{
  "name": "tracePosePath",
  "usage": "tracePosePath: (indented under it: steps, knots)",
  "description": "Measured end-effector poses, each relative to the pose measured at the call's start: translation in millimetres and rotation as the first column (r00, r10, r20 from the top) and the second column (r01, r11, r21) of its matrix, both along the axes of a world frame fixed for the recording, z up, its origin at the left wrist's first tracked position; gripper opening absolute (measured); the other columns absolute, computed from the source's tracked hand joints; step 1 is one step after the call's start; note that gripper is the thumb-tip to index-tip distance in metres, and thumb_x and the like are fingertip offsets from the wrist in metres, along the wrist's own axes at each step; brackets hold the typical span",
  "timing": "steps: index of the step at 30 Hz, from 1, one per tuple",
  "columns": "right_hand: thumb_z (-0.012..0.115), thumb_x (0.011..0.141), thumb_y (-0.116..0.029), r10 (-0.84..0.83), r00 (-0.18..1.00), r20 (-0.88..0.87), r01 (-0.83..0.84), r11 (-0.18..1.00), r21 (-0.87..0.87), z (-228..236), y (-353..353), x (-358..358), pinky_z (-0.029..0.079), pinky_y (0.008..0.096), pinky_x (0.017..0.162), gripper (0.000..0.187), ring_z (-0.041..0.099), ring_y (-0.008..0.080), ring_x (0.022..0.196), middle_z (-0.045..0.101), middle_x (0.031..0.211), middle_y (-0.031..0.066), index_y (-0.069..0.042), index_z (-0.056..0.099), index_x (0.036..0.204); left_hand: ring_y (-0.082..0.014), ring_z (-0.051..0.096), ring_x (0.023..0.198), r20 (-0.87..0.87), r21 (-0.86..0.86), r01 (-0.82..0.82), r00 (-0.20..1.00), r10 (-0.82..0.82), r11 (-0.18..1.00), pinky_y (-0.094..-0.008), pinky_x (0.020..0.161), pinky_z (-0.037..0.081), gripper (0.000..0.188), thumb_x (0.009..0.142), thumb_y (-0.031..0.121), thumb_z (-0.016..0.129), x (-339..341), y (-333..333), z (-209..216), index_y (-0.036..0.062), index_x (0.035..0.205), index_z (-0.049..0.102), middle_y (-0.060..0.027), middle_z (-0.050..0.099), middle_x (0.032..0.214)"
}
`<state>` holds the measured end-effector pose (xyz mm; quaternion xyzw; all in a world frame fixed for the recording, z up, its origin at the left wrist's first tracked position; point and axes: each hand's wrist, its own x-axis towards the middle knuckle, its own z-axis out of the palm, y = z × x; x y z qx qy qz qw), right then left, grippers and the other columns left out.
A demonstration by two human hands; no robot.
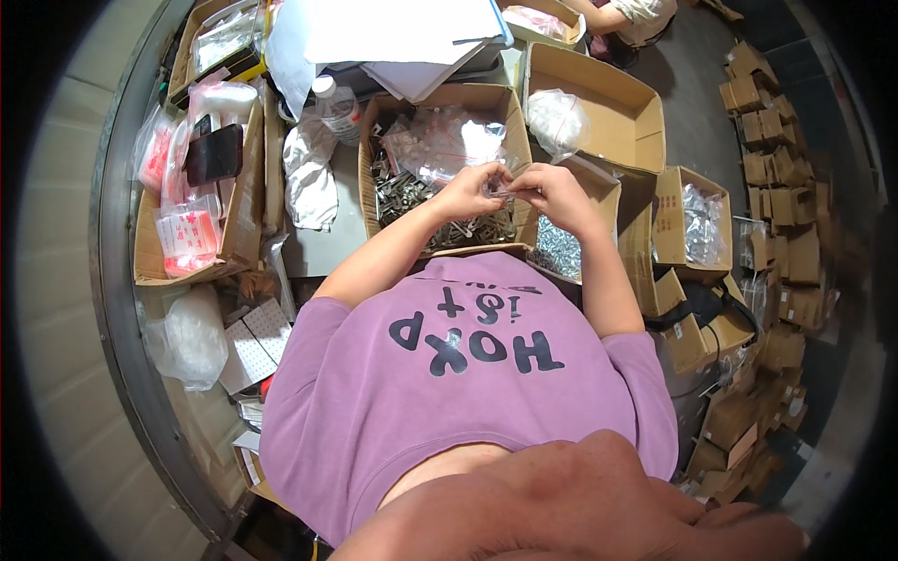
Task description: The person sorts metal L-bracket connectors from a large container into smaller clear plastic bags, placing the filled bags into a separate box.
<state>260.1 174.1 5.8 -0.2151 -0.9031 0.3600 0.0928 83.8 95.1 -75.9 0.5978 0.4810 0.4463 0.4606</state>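
My left hand and my right hand meet above the right side of a cardboard box. Their fingers are closed in a pinch on a small clear plastic bag, mostly covered by the fingertips; its contents are too small to make out. Under my left hand the box holds many small metal parts, with a pile of clear plastic bags on top. Beneath my right forearm, a second box holds small silvery metal pieces.
Left stands a box with packaged bags and a dark phone. A plastic bottle and a white cloth lie nearby. Papers are at the back. Right are more boxes and stacked cartons. Another person sits far right.
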Motion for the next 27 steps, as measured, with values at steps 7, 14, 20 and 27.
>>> tracePosePath:
  steps: [7, 14, 20, 27]
  knots:
    - [0.064, 0.077, -0.011, -0.398, 0.913, -0.086, 0.333, 0.852, -0.405, 0.5, 3.5, 17.1, 0.048, 0.0279, 0.069, 0.020, 0.064, 0.0194, 0.074, 0.067, 0.085, 0.0123, -0.001, 0.066, 0.094, -0.0110, 0.053, 0.087, 0.167, -0.072, 0.086, 0.983, -0.073, 0.994, -0.0261, 0.078, 0.045, 0.037, 0.070, 0.001, 0.065, 4.8, -2.8, -2.7, 0.0012, 0.105, 0.053, -0.0046, 0.056, 0.095]
    - [0.062, 0.073, -0.015, -0.363, 0.792, 0.490, 0.220, 0.919, 0.326, -87.2, 25.0, 74.9, 0.049, 0.0407, 0.076, 0.018, 0.062, 0.0293, 0.086, 0.066, 0.090, 0.0104, -0.016, 0.069, 0.089, -0.0093, 0.051, 0.092, 0.550, -0.187, 0.186, 0.834, -0.054, 0.965, -0.0251, 0.082, 0.045, 0.040, 0.074, -0.003, 0.062, 4.5, -4.8, 7.4, 0.0031, 0.111, 0.048, -0.0008, 0.050, 0.097]
    - [0.066, 0.067, -0.008, -0.335, 0.836, 0.436, 0.176, 0.915, 0.364, -107.7, 20.2, 82.7, 0.048, 0.0405, 0.074, 0.018, 0.060, 0.0320, 0.085, 0.063, 0.087, 0.0139, -0.008, 0.064, 0.085, -0.0068, 0.048, 0.087, 0.613, -0.213, 0.192, 0.790, -0.022, 0.958, -0.0226, 0.081, 0.043, 0.039, 0.076, 0.001, 0.065, 4.2, -6.6, 9.3, 0.0048, 0.111, 0.048, 0.0008, 0.050, 0.093]
    - [0.063, 0.066, -0.007, -0.376, 0.857, 0.353, 0.323, 0.925, 0.200, -112.5, 31.4, 83.0, 0.049, 0.0367, 0.067, 0.019, 0.062, 0.0301, 0.073, 0.063, 0.077, 0.0155, -0.004, 0.063, 0.086, -0.0059, 0.049, 0.082, 0.539, -0.178, 0.198, 0.839, -0.073, 0.964, -0.0219, 0.076, 0.042, 0.039, 0.076, 0.005, 0.068, 5.9, -6.9, 3.5, 0.0050, 0.110, 0.049, 0.0030, 0.050, 0.086]
